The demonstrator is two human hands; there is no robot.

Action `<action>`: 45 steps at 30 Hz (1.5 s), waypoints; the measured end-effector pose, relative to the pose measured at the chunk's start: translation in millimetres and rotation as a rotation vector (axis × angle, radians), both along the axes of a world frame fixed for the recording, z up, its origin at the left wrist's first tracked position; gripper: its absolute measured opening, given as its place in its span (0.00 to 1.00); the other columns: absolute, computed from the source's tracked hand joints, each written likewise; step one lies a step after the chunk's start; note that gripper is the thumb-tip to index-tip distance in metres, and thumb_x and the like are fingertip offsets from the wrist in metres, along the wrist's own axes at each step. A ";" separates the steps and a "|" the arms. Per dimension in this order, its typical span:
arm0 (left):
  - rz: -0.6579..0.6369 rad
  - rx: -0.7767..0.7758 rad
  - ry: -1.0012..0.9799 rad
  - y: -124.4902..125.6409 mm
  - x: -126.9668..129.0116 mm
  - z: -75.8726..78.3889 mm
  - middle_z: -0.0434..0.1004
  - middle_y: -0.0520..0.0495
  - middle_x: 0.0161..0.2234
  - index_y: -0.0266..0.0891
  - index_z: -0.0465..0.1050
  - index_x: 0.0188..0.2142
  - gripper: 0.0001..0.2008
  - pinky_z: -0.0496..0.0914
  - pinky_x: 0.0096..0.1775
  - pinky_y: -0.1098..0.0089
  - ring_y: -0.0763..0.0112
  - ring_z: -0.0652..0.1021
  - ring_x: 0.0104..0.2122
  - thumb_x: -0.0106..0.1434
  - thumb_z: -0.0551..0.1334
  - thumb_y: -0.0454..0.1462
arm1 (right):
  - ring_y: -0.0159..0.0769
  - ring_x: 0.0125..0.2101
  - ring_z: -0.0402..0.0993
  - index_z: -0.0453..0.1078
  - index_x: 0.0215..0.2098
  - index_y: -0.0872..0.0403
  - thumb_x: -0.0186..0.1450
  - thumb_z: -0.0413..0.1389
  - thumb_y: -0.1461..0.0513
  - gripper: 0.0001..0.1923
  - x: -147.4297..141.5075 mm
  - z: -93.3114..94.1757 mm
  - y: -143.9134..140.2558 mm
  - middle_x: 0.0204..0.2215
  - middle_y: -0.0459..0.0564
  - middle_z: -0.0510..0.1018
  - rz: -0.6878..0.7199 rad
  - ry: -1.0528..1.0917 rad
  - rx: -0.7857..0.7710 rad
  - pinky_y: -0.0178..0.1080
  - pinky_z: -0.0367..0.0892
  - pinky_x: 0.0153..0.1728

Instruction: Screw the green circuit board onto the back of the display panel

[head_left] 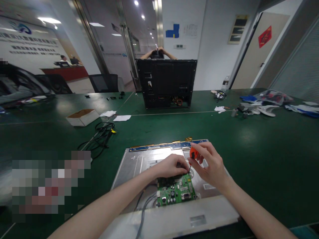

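My right hand (210,166) grips a screwdriver (193,153) by its orange and black handle. The shaft points down at the upper right corner of a green circuit board (176,191). Close to the tip, my left hand (173,165) has its fingers bent together at the board's top edge; whatever they pinch there is hidden. The board lies on the silver metal back of a flat display panel (134,162). Grey cables (143,212) run from the board's left side down over the panel's front edge. Along the far edge is a narrow blue circuit strip (159,146).
A black monitor housing (166,83) stands upright across the green table (261,146), a person behind it. Left are an open box (83,118), paper (122,118) and coiled black cables (103,134). Small parts and bags (274,97) lie far right, near a bottle (225,83).
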State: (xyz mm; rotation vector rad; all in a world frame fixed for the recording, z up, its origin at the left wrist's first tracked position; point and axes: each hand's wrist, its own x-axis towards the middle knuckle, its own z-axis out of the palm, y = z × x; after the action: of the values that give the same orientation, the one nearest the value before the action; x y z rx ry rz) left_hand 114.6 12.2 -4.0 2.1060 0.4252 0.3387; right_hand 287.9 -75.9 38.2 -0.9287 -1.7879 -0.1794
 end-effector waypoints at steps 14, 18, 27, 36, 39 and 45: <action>0.036 -0.023 -0.010 -3.2 0.9 1.4 0.79 0.50 0.30 0.35 0.79 0.34 0.04 0.69 0.36 0.74 0.69 0.76 0.32 0.58 0.66 0.30 | 0.28 0.23 0.69 0.60 0.59 0.47 0.65 0.54 0.69 0.25 -0.5 0.1 -0.3 0.37 0.48 0.73 0.053 0.039 -0.001 0.30 0.68 0.19; 0.048 -0.051 -0.006 -5.1 1.4 0.9 0.79 0.49 0.30 0.35 0.79 0.34 0.04 0.69 0.35 0.74 0.69 0.76 0.31 0.58 0.65 0.29 | 0.27 0.23 0.69 0.63 0.60 0.45 0.66 0.55 0.68 0.25 0.3 0.2 -0.2 0.38 0.48 0.71 0.027 0.018 0.010 0.31 0.70 0.20; 0.043 -0.004 0.015 -4.3 2.1 3.3 0.79 0.50 0.31 0.35 0.79 0.33 0.05 0.69 0.37 0.73 0.69 0.76 0.32 0.57 0.65 0.29 | 0.28 0.23 0.69 0.61 0.62 0.47 0.65 0.53 0.68 0.27 0.0 1.3 -2.7 0.40 0.51 0.73 0.017 0.018 -0.034 0.32 0.71 0.21; 0.047 -0.016 0.012 -4.5 2.1 1.2 0.80 0.49 0.31 0.35 0.80 0.35 0.06 0.69 0.36 0.73 0.69 0.77 0.32 0.57 0.65 0.29 | 0.29 0.22 0.70 0.62 0.57 0.49 0.66 0.56 0.66 0.22 0.0 2.0 -2.0 0.36 0.49 0.75 0.008 0.026 -0.014 0.31 0.69 0.19; 0.061 -0.007 0.015 -4.9 2.1 2.6 0.79 0.50 0.30 0.36 0.80 0.34 0.05 0.69 0.36 0.73 0.69 0.76 0.31 0.57 0.65 0.29 | 0.29 0.23 0.71 0.62 0.57 0.47 0.66 0.57 0.65 0.21 0.6 0.4 -0.3 0.37 0.49 0.75 0.015 0.025 0.007 0.31 0.69 0.19; 0.065 0.007 0.021 -6.3 1.9 5.6 0.77 0.51 0.27 0.36 0.79 0.31 0.04 0.68 0.36 0.73 0.70 0.75 0.30 0.57 0.65 0.29 | 0.28 0.24 0.72 0.65 0.58 0.44 0.67 0.56 0.65 0.22 1.2 0.0 0.2 0.38 0.48 0.73 0.008 0.007 0.017 0.31 0.72 0.22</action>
State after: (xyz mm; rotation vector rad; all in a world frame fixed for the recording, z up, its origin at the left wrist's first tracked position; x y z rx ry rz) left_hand 116.6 5.9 1.5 2.1073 0.5066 0.3571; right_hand 289.1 -75.7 38.2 -0.9092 -1.7813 -0.1858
